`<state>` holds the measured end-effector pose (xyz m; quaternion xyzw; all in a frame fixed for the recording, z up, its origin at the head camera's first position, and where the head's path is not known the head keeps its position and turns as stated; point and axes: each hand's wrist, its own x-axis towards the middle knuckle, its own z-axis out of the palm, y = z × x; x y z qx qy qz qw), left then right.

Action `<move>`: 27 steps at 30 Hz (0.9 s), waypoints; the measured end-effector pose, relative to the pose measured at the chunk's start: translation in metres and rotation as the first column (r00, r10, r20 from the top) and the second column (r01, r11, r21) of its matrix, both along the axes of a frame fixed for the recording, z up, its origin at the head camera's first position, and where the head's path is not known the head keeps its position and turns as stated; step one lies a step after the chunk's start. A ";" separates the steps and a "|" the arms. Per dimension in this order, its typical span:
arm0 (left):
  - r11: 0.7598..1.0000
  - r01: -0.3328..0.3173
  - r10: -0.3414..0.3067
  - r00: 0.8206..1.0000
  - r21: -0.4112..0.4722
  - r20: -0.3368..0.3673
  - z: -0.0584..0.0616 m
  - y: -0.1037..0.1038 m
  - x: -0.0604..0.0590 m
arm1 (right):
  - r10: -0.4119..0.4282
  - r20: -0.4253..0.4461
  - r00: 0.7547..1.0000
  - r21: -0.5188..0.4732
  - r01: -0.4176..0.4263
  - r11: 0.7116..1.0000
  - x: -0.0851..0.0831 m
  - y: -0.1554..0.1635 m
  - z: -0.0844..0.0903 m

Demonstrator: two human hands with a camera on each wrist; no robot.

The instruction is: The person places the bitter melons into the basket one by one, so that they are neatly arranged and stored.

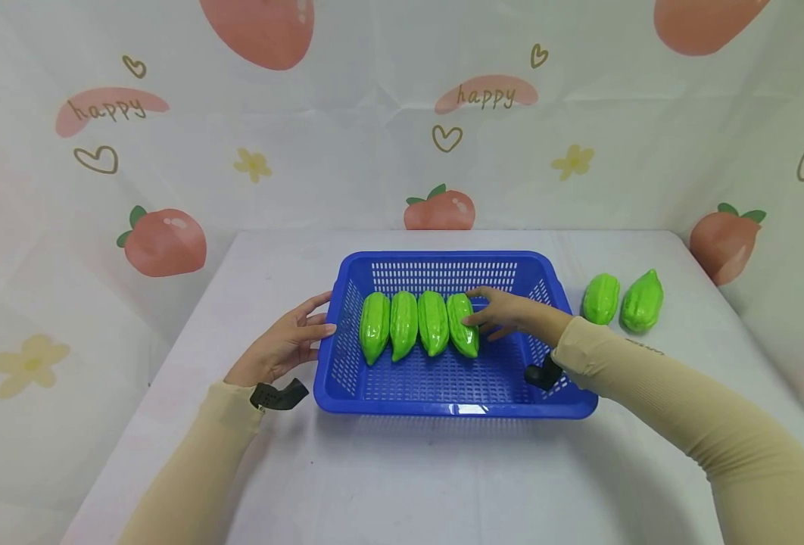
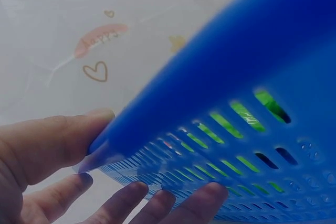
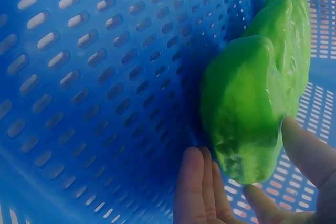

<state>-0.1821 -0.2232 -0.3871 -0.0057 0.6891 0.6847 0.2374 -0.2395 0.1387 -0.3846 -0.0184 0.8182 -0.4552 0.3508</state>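
Right hand [image 1: 507,312] inside blue basket [image 1: 453,409], fingers straight, touching fourth green gourd [image 1: 463,324], last in row of four on basket floor; left hand [image 1: 286,344] relaxed, fingers spread against basket's left wall, thumb at rim; two more gourds [image 1: 623,300] lie on white table [image 1: 402,469], right of basket.
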 end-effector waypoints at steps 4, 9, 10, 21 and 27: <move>1.000 -0.006 0.006 1.000 0.000 0.006 0.000 0.001 0.000 | -0.009 -0.005 1.000 0.002 0.009 1.000 0.001 0.000 0.001; 1.000 0.001 -0.001 1.000 0.003 0.007 0.001 0.000 0.000 | -0.017 -0.029 0.999 0.009 0.017 1.000 0.003 0.000 0.003; 1.000 0.003 -0.003 1.000 0.002 0.007 0.001 0.000 0.000 | -0.018 -0.038 0.999 0.011 0.018 1.000 0.002 0.001 0.004; 1.000 0.005 -0.005 1.000 0.006 0.014 0.003 -0.001 0.001 | -0.024 -0.111 0.994 -0.009 0.023 1.000 0.005 0.008 0.024; 1.000 0.005 -0.005 1.000 0.005 0.009 0.002 -0.001 0.002 | 0.020 -0.177 0.984 -0.085 -0.035 0.996 0.018 0.009 0.054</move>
